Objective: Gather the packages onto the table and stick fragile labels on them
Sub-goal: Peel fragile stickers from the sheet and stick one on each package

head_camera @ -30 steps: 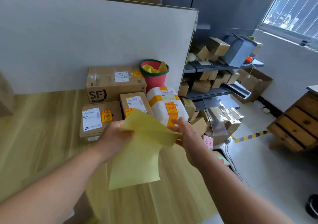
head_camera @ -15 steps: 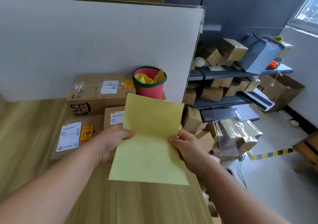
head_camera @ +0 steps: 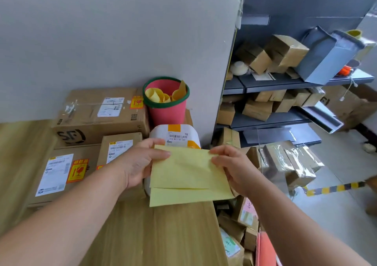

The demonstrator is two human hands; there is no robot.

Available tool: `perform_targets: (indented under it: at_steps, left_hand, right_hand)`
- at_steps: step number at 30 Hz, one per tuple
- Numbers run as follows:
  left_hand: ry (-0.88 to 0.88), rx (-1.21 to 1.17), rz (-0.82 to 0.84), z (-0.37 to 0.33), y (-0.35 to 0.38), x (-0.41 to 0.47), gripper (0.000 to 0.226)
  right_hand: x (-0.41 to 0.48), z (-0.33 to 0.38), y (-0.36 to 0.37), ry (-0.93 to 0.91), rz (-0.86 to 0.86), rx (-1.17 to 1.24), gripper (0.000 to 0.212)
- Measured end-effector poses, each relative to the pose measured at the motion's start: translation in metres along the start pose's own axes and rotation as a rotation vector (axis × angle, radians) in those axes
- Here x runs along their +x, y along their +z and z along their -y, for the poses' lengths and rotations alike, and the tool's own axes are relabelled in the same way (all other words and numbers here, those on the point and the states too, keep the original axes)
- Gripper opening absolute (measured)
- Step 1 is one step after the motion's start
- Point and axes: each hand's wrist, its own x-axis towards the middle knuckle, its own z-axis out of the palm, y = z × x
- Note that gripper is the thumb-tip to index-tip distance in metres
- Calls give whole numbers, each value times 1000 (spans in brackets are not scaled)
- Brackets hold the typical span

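Observation:
Both hands hold a pale yellow backing sheet (head_camera: 189,175), folded over on itself, above the wooden table (head_camera: 159,235). My left hand (head_camera: 140,163) grips its left edge and my right hand (head_camera: 230,165) pinches its upper right corner. Behind the sheet lies a white padded parcel (head_camera: 175,135), partly hidden. To the left sit a large SF carton (head_camera: 98,114), a flat box (head_camera: 59,175) and a small box (head_camera: 118,147); the carton and the flat box carry orange fragile labels.
A pink bucket with a green rim (head_camera: 166,102) holds crumpled yellow backing paper, against a grey partition (head_camera: 114,41). Dark shelves (head_camera: 285,82) on the right carry many small boxes. More parcels (head_camera: 289,163) are piled on the floor beside the table's right edge.
The yellow sheet, flat and upright half a second ago, is now folded over on itself. Both hands have stayed on it, and the view has tilted down a little.

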Motion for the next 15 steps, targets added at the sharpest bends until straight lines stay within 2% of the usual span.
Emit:
perform_targets:
  at_steps: [2,4,6,8,10,12,15]
  left_hand:
    - [-23,-49,4,-3,8,4,41]
    - [-78,-23,30,-4,14,10,36]
    - [-81,46,-24,-3,17,18,30]
    - [-25,74,-95,-6,19,26,27]
    - [40,90,-117,-13,20,32,24]
    - [134,194,-125,-19,18,37,21]
    - [265,323,-171,-24,15,44,24]
  right_hand:
    - [10,3,-2,-68,-76,-46,35]
    - [18,7,-3,-119,-135,0,45]
    - [26,10,-5,-118,-146,53,50]
    - [34,12,-8,-55,-79,98,44]
    - [36,15,-9,24,1,39,32]
    - [41,17,-9,15,-21,-78,20]
    - [54,21,-8,-46,-93,-71,18]
